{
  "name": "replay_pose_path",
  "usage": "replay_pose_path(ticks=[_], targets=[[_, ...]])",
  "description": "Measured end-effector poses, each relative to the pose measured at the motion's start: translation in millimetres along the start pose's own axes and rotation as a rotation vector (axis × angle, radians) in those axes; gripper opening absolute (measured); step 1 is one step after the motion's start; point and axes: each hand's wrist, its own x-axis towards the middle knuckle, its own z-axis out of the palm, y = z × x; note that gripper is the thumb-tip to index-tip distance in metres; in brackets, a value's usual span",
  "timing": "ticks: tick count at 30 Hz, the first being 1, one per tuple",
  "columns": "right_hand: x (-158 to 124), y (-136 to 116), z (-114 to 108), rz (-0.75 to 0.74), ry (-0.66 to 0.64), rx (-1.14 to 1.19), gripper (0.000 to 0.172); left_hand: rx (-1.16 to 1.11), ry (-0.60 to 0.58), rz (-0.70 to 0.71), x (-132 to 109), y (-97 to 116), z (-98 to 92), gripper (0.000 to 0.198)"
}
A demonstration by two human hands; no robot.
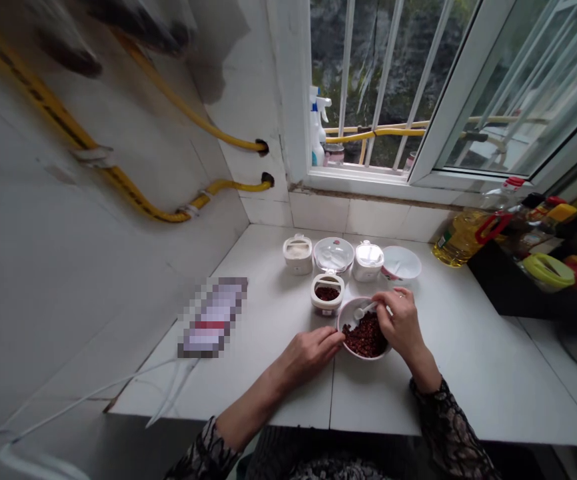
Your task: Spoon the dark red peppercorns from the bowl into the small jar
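A white bowl with a pink rim (351, 313) stands on the counter, holding dark red dried bits (367, 337) that look like peppercorns or crushed chilli. At its left rim, my left hand (313, 348) steadies it with fingers closed together on the edge. My right hand (399, 321) pinches the handle of a small white spoon (360, 313), whose head lies inside the bowl by the far wall. Just behind the bowl is a seasoning jar (327, 308) with similar dark red contents, seen through its lid.
Behind are a jar of pale contents (297, 261), a bowl (334, 247), another white jar (368, 267) and a white bowl (401, 263). An oil bottle (461, 237) and several condiments stand right. A pixelated flat object (213, 317) and white cable (93, 397) lie left.
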Motion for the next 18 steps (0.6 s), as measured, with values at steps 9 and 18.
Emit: replay_pose_path(ticks=[9, 18], targets=[[-3.4, -7.2, 9.1, 0.182, -0.104, 0.221, 0.021, -0.004, -0.022, -0.013, 2.5, 1.5, -3.0, 0.017], [0.7, -9.3, -0.8, 0.522, -0.045, 0.501, 0.017, -0.005, -0.014, -0.005, 1.5, 0.3, -2.4, 0.017]])
